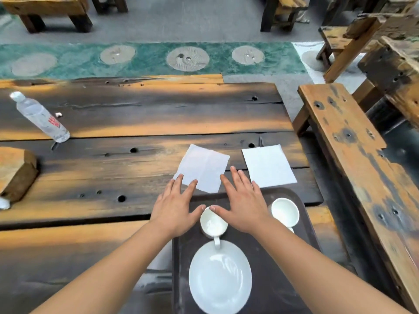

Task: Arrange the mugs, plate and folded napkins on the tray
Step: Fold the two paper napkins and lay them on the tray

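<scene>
A dark tray (272, 257) lies at the table's near right. On it stand a white plate (220, 277) at the front, one white mug (213, 223) behind the plate, and a second white mug (285, 211) at the right. Two white napkins lie flat on the wood beyond the tray: a creased one (204, 166) and a smoother one (268, 165) to its right. My left hand (174, 207) and my right hand (242, 205) hover spread and empty over the tray's far edge, fingertips at the creased napkin's near edge.
A plastic water bottle (40, 116) stands at the table's far left. A wooden block (15, 171) sits at the left edge. A wooden bench (362, 168) runs along the right side. More benches stand beyond on the floor.
</scene>
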`<state>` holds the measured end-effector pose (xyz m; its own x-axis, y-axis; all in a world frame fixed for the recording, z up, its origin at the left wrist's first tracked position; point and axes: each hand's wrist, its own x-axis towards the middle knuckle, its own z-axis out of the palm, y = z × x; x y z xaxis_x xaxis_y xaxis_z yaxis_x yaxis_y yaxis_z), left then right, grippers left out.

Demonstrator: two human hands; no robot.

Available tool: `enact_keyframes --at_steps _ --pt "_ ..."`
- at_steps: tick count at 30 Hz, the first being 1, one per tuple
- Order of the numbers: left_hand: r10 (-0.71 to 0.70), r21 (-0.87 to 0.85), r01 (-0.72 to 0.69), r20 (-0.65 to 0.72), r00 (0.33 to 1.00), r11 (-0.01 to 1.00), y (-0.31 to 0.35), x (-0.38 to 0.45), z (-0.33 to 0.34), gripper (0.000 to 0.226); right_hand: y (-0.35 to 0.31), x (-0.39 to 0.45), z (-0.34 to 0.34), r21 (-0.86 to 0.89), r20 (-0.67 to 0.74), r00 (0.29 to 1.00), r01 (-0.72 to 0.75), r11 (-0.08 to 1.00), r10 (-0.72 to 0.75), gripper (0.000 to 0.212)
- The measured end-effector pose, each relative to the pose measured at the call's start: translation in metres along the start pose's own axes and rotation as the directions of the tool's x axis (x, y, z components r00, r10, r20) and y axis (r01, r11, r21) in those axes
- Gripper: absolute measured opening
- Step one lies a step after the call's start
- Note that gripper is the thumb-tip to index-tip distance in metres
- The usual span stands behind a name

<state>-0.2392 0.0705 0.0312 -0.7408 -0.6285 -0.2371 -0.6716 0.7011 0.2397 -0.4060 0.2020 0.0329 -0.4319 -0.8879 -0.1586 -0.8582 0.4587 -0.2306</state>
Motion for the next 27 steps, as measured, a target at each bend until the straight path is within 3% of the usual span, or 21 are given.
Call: enact_keyframes --at_steps 17,24,27 --pt "-0.097 -0.091 0.113 0.162 0.982 0.989 -0.036 0.15 0.065 0.072 0.034 0.166 0.066 -0.022 0.236 0.972 0.021 1.0 -0.015 0.073" --pt "-0.035 0.046 0.031 0.088 0.996 0.998 -0.055 0.172 0.1 0.08 0.061 0.202 0.094 -0.144 0.306 0.94 0.205 0.968 -0.153 0.067" --pt "0.006 0.055 -0.008 0.045 0.999 0.998 -0.065 0.183 0.104 0.082 0.071 0.206 0.105 -0.152 0.263 0.949 0.22 0.964 -0.175 0.068"
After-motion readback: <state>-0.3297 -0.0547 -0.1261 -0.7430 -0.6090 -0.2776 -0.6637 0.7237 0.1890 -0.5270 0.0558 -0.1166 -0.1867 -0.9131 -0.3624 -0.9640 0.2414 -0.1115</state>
